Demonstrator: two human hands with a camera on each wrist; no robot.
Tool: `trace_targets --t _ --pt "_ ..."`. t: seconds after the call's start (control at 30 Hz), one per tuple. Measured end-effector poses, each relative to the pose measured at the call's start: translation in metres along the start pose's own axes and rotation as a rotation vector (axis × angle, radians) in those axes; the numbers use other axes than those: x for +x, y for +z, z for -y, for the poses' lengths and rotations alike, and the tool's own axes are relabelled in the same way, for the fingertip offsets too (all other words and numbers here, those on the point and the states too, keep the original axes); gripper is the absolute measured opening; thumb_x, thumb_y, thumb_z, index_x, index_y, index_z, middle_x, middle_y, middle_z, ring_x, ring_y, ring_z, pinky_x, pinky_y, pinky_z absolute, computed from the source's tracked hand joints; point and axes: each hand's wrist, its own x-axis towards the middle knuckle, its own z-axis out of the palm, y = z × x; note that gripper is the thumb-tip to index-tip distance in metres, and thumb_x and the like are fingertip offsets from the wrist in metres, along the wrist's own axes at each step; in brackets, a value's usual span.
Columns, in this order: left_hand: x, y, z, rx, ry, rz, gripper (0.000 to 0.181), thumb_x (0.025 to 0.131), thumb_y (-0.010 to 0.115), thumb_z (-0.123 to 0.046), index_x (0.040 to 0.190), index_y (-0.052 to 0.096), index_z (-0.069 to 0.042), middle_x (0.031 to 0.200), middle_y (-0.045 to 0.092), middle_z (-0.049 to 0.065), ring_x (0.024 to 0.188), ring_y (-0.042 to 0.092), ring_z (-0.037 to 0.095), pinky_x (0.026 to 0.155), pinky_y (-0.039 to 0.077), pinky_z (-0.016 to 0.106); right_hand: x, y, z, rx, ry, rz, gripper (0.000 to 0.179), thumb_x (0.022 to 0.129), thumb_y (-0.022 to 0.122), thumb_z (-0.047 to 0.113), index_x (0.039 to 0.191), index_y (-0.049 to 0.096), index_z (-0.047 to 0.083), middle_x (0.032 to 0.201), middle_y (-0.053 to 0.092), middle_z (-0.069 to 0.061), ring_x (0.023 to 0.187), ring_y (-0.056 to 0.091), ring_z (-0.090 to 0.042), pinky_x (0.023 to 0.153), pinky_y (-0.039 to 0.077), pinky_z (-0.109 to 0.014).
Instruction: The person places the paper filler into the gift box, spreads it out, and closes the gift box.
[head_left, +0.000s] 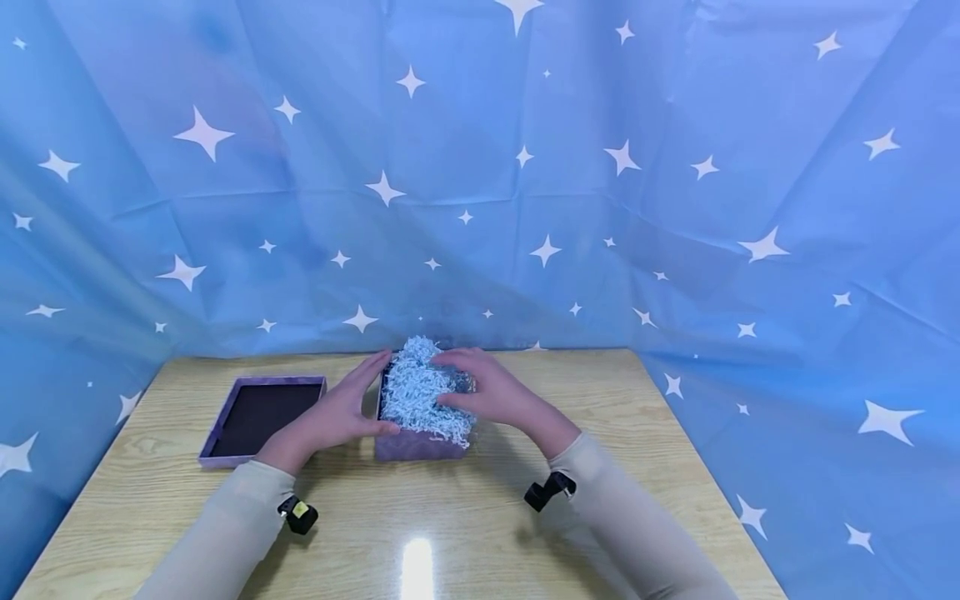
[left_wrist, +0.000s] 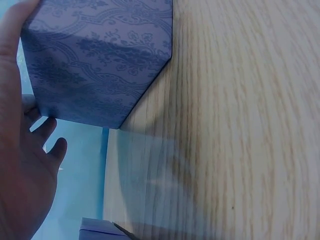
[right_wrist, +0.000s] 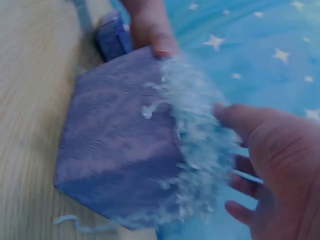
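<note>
A purple patterned box (head_left: 420, 447) is heaped with light blue shredded paper (head_left: 418, 387), which rises above its rim. My left hand (head_left: 341, 414) spans the box's left side, its thumb at the near corner and its fingers toward the far corner, holding it. In the left wrist view the damask-like pattern on the box wall (left_wrist: 95, 60) shows beside that hand. Over the right part of the filling is my right hand (head_left: 491, 389), thumb and fingers spread, fingertips at the paper. Some shreds (right_wrist: 147, 110) hang down the box's outer wall in the right wrist view.
To the left lies a shallow purple lid (head_left: 273, 417) with a dark inside, partly behind my left forearm. A wooden table (head_left: 360, 533) bears everything. Behind it hangs a blue curtain with white stars (head_left: 465, 275). Small black devices (head_left: 300, 515) sit at both wrists.
</note>
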Motion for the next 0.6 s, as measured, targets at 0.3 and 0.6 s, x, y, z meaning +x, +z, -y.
trace_targets --t 0.3,0.6 --pt "-0.001 0.0 0.001 0.005 -0.005 -0.008 0.134 0.083 0.092 -0.065 0.18 0.014 -0.016 0.186 0.007 0.003 0.168 0.012 0.043 0.126 0.025 0.073 -0.033 0.011 -0.014 0.256 0.134 -0.028 0.135 0.079 0.102 0.035 0.179 0.012 0.041 0.186 0.001 -0.001 0.169 0.009 -0.038 0.125 0.028 -0.07" --pt "-0.001 0.001 0.001 -0.011 -0.004 -0.006 0.134 0.083 0.09 -0.068 0.181 0.011 -0.022 0.186 0.006 0.0 0.168 0.013 0.043 0.126 0.026 0.074 -0.034 0.047 -0.013 0.344 0.292 -0.237 0.084 0.092 0.094 0.027 0.165 0.054 0.019 0.162 0.047 -0.014 0.148 0.049 -0.035 0.119 0.044 -0.06"
